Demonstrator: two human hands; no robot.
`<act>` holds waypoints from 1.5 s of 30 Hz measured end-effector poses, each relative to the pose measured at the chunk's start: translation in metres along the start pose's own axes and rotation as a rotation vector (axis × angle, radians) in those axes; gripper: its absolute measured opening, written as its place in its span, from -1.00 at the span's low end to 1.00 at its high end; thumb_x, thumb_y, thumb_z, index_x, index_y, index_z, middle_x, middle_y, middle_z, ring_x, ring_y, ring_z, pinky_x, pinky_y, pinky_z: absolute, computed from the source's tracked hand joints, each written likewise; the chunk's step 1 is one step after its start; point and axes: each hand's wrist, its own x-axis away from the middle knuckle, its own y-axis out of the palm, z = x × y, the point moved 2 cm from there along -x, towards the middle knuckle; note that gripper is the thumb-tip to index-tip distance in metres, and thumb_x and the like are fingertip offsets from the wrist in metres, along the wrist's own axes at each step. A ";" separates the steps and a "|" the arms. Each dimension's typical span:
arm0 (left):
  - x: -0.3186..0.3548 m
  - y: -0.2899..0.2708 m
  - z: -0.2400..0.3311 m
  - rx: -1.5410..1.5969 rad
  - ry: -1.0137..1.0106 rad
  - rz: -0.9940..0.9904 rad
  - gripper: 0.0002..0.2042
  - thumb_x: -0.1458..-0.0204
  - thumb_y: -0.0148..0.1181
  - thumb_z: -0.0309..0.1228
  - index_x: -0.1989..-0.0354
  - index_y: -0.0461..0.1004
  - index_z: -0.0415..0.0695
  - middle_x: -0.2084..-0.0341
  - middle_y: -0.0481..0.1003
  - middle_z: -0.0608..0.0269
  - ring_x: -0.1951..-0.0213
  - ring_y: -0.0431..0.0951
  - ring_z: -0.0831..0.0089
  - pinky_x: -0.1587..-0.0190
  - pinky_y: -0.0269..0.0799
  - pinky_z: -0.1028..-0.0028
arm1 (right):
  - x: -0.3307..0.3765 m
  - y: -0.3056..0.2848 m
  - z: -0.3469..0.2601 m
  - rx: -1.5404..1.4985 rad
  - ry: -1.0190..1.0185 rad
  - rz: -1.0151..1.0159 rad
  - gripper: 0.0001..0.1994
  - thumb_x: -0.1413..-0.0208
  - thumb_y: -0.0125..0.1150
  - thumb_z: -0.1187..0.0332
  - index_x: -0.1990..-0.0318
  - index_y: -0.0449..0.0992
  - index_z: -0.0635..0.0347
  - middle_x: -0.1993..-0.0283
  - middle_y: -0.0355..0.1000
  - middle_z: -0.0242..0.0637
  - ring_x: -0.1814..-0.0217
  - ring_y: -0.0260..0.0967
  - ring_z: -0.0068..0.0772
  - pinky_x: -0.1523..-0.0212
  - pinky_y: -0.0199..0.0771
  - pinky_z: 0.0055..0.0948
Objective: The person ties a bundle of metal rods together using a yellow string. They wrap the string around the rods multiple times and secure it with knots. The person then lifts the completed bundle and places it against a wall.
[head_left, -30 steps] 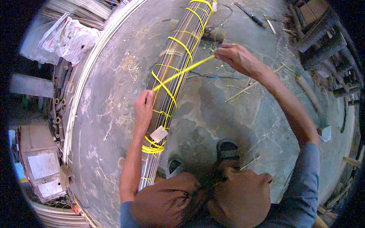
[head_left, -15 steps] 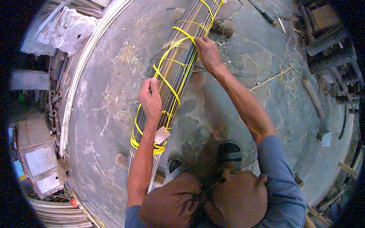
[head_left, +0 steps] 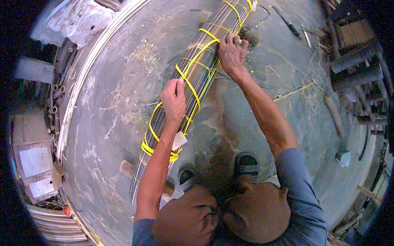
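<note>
A long bundle of thin dark rods (head_left: 204, 52) lies slantwise on the floor in front of me, its far end up toward the right. Yellow plastic strap (head_left: 191, 87) winds round it in crossing loops, with several turns gathered near the close end. At the bundle's left side, my left hand (head_left: 172, 101) is closed, thumb and forefinger pinching the strap. My right hand (head_left: 233, 55) is closed farther up on the right side, at a strap crossing; its fingertips are partly hidden. A pale tag (head_left: 179, 140) hangs beside my left forearm.
A wooden block (head_left: 126, 168) sits by the bundle's near end. Long pale strips (head_left: 84, 67) curve along the left, near a white sack (head_left: 78, 20). A dark-handled tool (head_left: 292, 28) lies far right, with stacked wood (head_left: 356, 61) beyond. My sandalled feet stand close to the bundle.
Both hands stay at the strap while the view shifts slightly. My right hand has turned so that more of its back and a ring show. The strap loops look much the same.
</note>
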 end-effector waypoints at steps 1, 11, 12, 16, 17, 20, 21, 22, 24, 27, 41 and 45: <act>0.000 0.002 0.000 0.013 0.013 0.011 -0.80 -0.15 0.06 -0.38 0.41 0.44 -0.27 0.56 0.43 0.00 0.50 0.43 0.12 0.39 0.32 0.27 | 0.000 0.007 0.001 0.016 0.030 -0.042 -0.79 0.06 0.16 0.28 0.24 0.52 0.09 0.15 0.39 -0.21 0.01 0.28 -0.16 0.02 0.13 -0.04; -0.001 0.001 0.000 0.043 -0.021 0.022 -0.79 -0.15 0.05 -0.38 0.43 0.41 -0.28 0.56 0.42 0.00 0.50 0.43 0.05 0.42 0.30 0.23 | -0.002 0.049 0.035 -0.943 0.250 -0.506 -0.69 -0.11 0.05 0.25 0.23 0.51 0.38 0.48 0.43 -0.20 0.43 0.33 -0.33 0.33 0.34 -0.33; -0.001 0.001 -0.004 0.024 -0.024 0.021 -0.79 -0.16 0.05 -0.35 0.40 0.44 -0.27 0.53 0.46 0.01 0.49 0.46 0.10 0.39 0.33 0.25 | -0.002 0.048 0.034 -1.018 0.241 -0.511 -0.69 -0.12 0.05 0.24 0.26 0.49 0.40 0.47 0.38 -0.29 0.40 0.26 -0.48 0.35 0.29 -0.38; 0.000 0.002 -0.011 0.046 -0.017 0.002 -0.79 -0.16 0.06 -0.36 0.39 0.44 -0.27 0.51 0.46 0.00 0.48 0.47 0.10 0.39 0.33 0.26 | 0.003 0.042 0.030 -0.962 0.126 -0.461 -0.70 -0.12 0.10 0.24 0.27 0.50 0.39 0.42 0.41 -0.26 0.36 0.31 -0.45 0.32 0.33 -0.36; 0.001 -0.002 -0.010 0.056 -0.020 0.004 -0.80 -0.15 0.06 -0.39 0.42 0.41 -0.28 0.54 0.43 -0.02 0.50 0.44 0.05 0.42 0.30 0.23 | 0.006 0.030 0.024 -1.026 0.165 -0.445 -0.71 -0.11 0.12 0.24 0.26 0.51 0.38 0.41 0.42 -0.23 0.36 0.34 -0.41 0.30 0.34 -0.34; 0.000 -0.003 -0.003 0.045 0.017 0.037 -0.81 -0.15 0.06 -0.39 0.41 0.42 -0.28 0.53 0.43 -0.02 0.49 0.43 0.05 0.42 0.31 0.23 | 0.001 0.011 0.027 -0.832 0.036 -0.333 -0.73 -0.08 0.18 0.27 0.23 0.51 0.34 0.36 0.46 -0.12 0.31 0.42 -0.19 0.25 0.39 -0.25; 0.001 -0.003 -0.001 0.050 0.021 0.037 -0.81 -0.15 0.06 -0.39 0.40 0.43 -0.28 0.53 0.43 -0.02 0.50 0.43 0.05 0.42 0.31 0.23 | 0.000 0.006 0.029 -0.702 -0.046 -0.283 -0.74 -0.07 0.19 0.28 0.22 0.52 0.33 0.35 0.47 -0.08 0.29 0.44 -0.10 0.23 0.41 -0.22; 0.001 -0.001 -0.001 0.049 0.018 0.034 -0.81 -0.15 0.07 -0.40 0.41 0.42 -0.29 0.54 0.43 -0.01 0.51 0.43 0.06 0.42 0.30 0.23 | 0.000 0.003 0.031 -0.641 -0.081 -0.220 -0.76 -0.07 0.18 0.28 0.24 0.52 0.31 0.35 0.47 -0.07 0.29 0.43 -0.06 0.23 0.40 -0.19; 0.000 0.001 -0.001 0.050 0.013 0.026 -0.81 -0.14 0.07 -0.41 0.41 0.42 -0.29 0.56 0.41 0.01 0.53 0.41 0.08 0.44 0.29 0.23 | 0.004 -0.002 0.029 -0.513 -0.146 -0.096 -0.80 -0.08 0.17 0.30 0.28 0.53 0.28 0.34 0.47 -0.03 0.27 0.42 0.02 0.24 0.40 -0.12; -0.001 -0.001 -0.003 -0.022 -0.087 -0.052 -0.76 -0.15 0.09 -0.28 0.25 0.51 -0.22 0.32 0.50 0.02 0.34 0.49 0.18 0.23 0.37 0.30 | 0.018 -0.017 0.023 -0.610 0.008 -0.176 -0.76 -0.13 0.08 0.27 0.32 0.49 0.32 0.47 0.36 -0.06 0.40 0.32 -0.16 0.31 0.32 -0.20; -0.057 0.060 0.029 0.338 0.461 -0.483 -0.78 -0.17 0.09 -0.27 0.30 0.43 -0.21 0.46 0.43 0.06 0.40 0.46 0.28 0.30 0.37 0.31 | -0.016 -0.119 0.015 -0.738 0.144 -0.610 -0.63 -0.26 -0.05 0.15 0.21 0.52 0.32 0.45 0.43 -0.12 0.41 0.30 -0.46 0.36 0.32 -0.39; -0.039 0.080 0.054 0.566 0.077 -0.328 -0.48 -0.26 -0.11 -0.07 0.66 0.20 -0.22 0.74 0.10 0.27 0.60 0.12 0.54 0.55 0.09 0.39 | -0.086 -0.013 0.035 -0.757 0.055 -0.142 -0.60 -0.30 -0.11 0.12 0.02 0.46 0.28 0.10 0.48 -0.05 0.10 0.42 -0.27 0.07 0.38 -0.38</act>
